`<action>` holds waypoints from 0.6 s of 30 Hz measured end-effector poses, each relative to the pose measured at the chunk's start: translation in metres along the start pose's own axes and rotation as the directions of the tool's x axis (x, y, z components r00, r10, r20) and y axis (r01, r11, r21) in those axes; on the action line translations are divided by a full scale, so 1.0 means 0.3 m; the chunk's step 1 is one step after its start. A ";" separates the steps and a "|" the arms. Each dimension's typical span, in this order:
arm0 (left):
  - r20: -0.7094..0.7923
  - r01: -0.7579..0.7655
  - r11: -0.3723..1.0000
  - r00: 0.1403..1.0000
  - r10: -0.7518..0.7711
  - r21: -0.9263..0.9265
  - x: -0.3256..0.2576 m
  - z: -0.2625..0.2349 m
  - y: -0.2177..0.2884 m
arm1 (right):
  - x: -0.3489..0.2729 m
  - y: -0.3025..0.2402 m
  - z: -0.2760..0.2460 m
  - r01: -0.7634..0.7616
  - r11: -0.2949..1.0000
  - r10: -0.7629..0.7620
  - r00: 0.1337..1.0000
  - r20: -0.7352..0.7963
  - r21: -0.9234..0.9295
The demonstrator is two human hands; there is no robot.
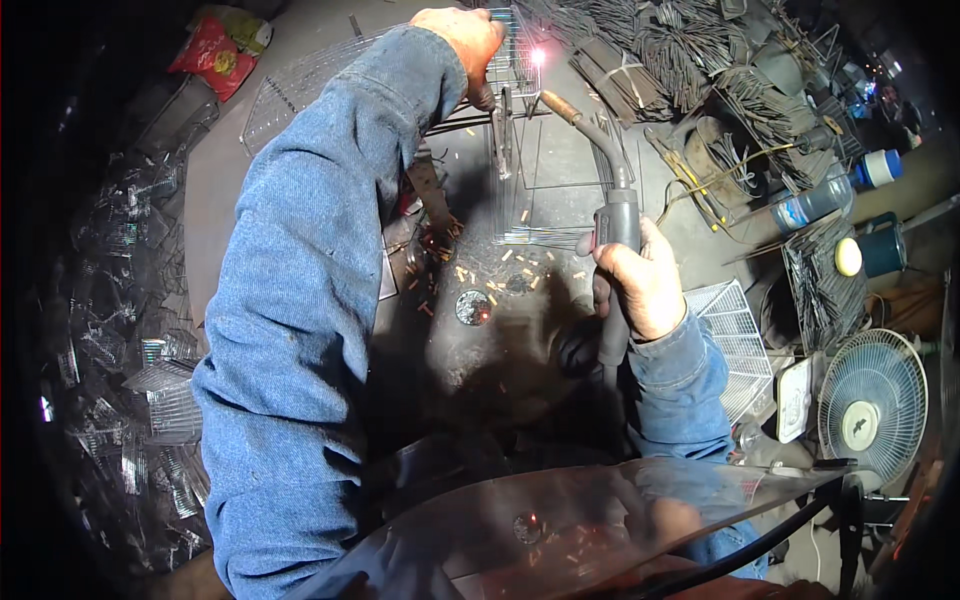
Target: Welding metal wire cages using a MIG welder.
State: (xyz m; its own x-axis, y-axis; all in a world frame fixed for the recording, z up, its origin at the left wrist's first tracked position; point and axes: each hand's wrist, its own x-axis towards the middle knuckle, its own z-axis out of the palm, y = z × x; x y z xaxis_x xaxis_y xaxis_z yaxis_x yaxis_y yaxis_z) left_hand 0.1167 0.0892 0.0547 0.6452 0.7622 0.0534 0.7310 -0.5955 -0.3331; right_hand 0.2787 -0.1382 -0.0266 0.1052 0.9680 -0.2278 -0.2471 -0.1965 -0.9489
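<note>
My right hand [645, 275] is wrapped around the grey handle of a welding torch [617, 225]. The torch's curved neck points up and left, and its copper-coloured nozzle ends just short of a bright pinkish-white spot of light. That glow sits on the edge of a wire rack [310, 90] at the far side of the table. My left hand [465, 45] reaches across and closes over the rack near the glow, thumb pointing down. Below the thumb stands a metal clamp-like piece [503, 140]; whether my hand touches it I cannot tell. Thin wire frames [545, 236] lie nearer.
Small orange-brown bits and a round hole [473, 308] mark the table [640, 150]. Wire rod bundles [680, 50], a plastic bottle [812, 205] and a fan [872, 405] are on the right. Wire pieces [120, 330] pile up left. A clear shield [560, 510] crosses the bottom.
</note>
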 end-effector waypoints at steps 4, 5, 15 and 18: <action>-0.003 0.011 1.000 1.000 -0.011 -0.016 -0.003 -0.018 0.020 | 0.007 0.009 -0.007 0.031 0.999 -0.031 1.000 -0.003 -0.020; 0.056 0.005 1.000 0.998 -0.004 -0.029 0.001 -0.028 0.024 | 0.001 -0.003 -0.001 0.015 1.000 -0.015 1.000 0.002 -0.006; -0.015 0.113 0.985 0.993 -0.116 -0.132 0.047 0.058 -0.027 | -0.008 -0.009 0.018 0.001 0.997 -0.001 1.000 0.005 -0.077; 0.052 0.077 0.997 0.996 -0.076 -0.019 0.018 0.003 0.019 | 0.001 -0.006 0.011 0.002 0.998 -0.003 1.000 -0.007 -0.063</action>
State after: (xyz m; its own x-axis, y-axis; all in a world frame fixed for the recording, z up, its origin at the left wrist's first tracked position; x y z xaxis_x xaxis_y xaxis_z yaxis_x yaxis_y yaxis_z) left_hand 0.1242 0.0902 0.0521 0.5753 0.8174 0.0295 0.7828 -0.5398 -0.3096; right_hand 0.2761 -0.1371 -0.0241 0.1131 0.9674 -0.2267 -0.1860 -0.2035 -0.9612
